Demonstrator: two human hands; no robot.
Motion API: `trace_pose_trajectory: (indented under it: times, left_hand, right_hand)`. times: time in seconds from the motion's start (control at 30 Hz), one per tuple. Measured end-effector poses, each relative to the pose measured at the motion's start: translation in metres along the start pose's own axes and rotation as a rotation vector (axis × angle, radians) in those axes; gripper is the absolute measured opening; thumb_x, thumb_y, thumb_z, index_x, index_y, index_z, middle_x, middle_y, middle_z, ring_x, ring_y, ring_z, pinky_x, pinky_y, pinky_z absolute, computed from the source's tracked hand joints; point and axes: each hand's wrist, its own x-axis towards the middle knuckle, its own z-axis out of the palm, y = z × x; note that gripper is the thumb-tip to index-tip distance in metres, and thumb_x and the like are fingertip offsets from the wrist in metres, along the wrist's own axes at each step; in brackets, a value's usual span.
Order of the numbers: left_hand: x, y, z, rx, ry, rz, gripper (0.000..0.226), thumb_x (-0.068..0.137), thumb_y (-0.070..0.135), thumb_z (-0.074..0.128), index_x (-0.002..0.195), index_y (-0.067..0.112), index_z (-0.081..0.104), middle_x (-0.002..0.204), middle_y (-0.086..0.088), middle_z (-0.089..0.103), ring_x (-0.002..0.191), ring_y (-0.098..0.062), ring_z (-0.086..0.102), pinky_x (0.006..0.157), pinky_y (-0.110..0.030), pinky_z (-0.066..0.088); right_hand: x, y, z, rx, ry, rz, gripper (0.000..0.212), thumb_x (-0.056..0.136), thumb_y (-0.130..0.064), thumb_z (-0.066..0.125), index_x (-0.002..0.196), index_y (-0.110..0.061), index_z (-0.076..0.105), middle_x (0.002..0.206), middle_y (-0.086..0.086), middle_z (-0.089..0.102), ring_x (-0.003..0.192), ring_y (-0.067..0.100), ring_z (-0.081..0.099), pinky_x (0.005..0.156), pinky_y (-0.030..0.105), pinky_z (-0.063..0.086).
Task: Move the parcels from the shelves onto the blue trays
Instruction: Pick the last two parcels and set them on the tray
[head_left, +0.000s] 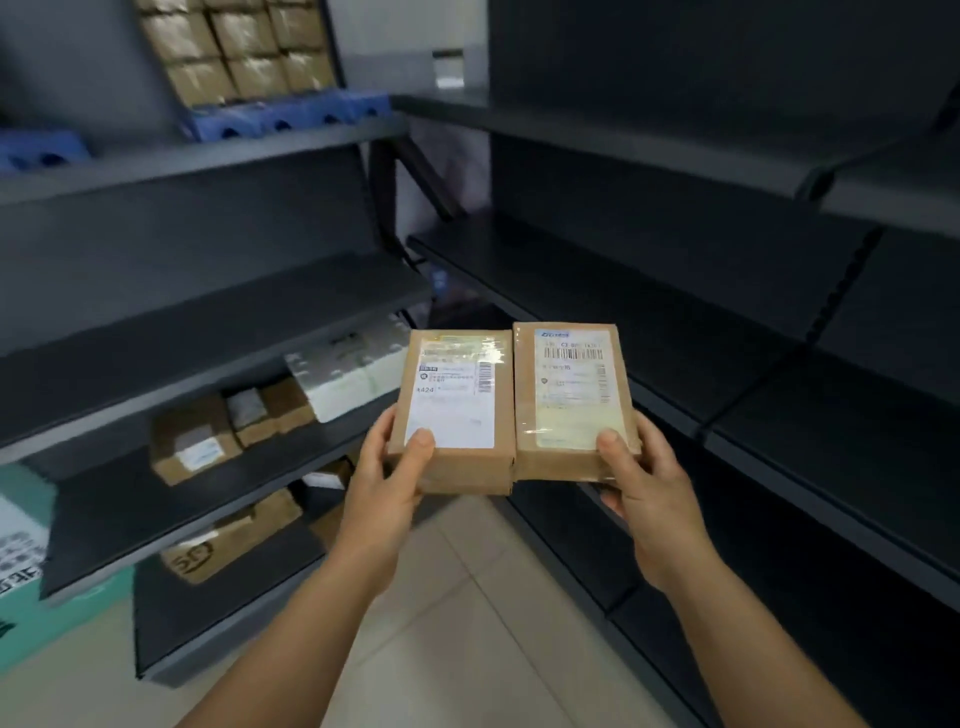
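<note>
Parcels on the dark left shelves (218, 332) are blurred; several brown ones sit on the lower tiers, labels unreadable. Blue trays (291, 117) on the top left shelf carry stacked brown packs, cut off by the frame's upper edge. Left parcel (452, 410) is gripped by the left hand (387, 473), right parcel (569, 400) by the right hand (649, 483), edges touching, held over the floor; fingers beneath are hidden.
</note>
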Motion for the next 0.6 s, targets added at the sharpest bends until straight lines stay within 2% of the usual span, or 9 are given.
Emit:
trace_pose_trajectory:
  times: [0.1, 0.23, 0.33, 0.43, 0.6]
  left_hand:
    - [0.008, 0.039, -0.040, 0.006, 0.046, 0.091, 0.048, 0.091, 0.043, 0.052, 0.136, 0.045, 0.036, 0.130, 0.010, 0.050, 0.113, -0.010, 0.052, 0.098, -0.037, 0.046]
    - [0.019, 0.088, -0.094, -0.011, 0.087, 0.184, 0.040, 0.093, 0.041, 0.048, 0.130, 0.047, 0.037, 0.119, 0.016, 0.052, 0.103, -0.003, 0.054, 0.082, -0.025, 0.048]
    - [0.027, 0.126, -0.147, 0.022, 0.124, 0.258, 0.038, 0.091, 0.046, 0.049, 0.127, 0.052, 0.037, 0.121, 0.017, 0.052, 0.109, -0.006, 0.053, 0.094, -0.036, 0.048]
    - [0.035, 0.163, -0.196, 0.034, 0.171, 0.337, 0.032, 0.091, 0.046, 0.050, 0.120, 0.054, 0.039, 0.111, 0.025, 0.053, 0.103, -0.002, 0.054, 0.088, -0.033, 0.048]
    - [0.039, 0.204, -0.265, 0.030, 0.190, 0.416, 0.039, 0.088, 0.046, 0.053, 0.124, 0.052, 0.040, 0.119, 0.019, 0.054, 0.108, -0.005, 0.053, 0.078, -0.026, 0.048]
  right_hand:
    - [0.004, -0.036, 0.050, -0.003, -0.061, -0.096, 0.029, 0.086, -0.040, 0.060, 0.108, -0.057, 0.051, 0.125, -0.011, 0.053, 0.114, 0.012, 0.052, 0.085, 0.029, 0.046]
    - [0.007, -0.075, 0.118, 0.008, -0.130, -0.180, 0.032, 0.090, -0.037, 0.055, 0.120, -0.050, 0.049, 0.114, -0.020, 0.055, 0.104, 0.005, 0.054, 0.076, 0.022, 0.045]
    - [0.004, -0.105, 0.180, 0.002, -0.174, -0.236, 0.032, 0.092, -0.039, 0.052, 0.121, -0.051, 0.045, 0.106, -0.026, 0.052, 0.096, 0.000, 0.052, 0.075, 0.021, 0.042]
    - [-0.002, -0.131, 0.236, -0.003, -0.220, -0.293, 0.035, 0.093, -0.040, 0.050, 0.127, -0.046, 0.046, 0.105, -0.026, 0.053, 0.096, 0.000, 0.052, 0.073, 0.019, 0.042]
    - [-0.009, -0.158, 0.310, 0.005, -0.321, -0.347, 0.043, 0.091, -0.041, 0.052, 0.134, -0.041, 0.044, 0.124, -0.012, 0.056, 0.114, 0.011, 0.052, 0.089, 0.030, 0.043]
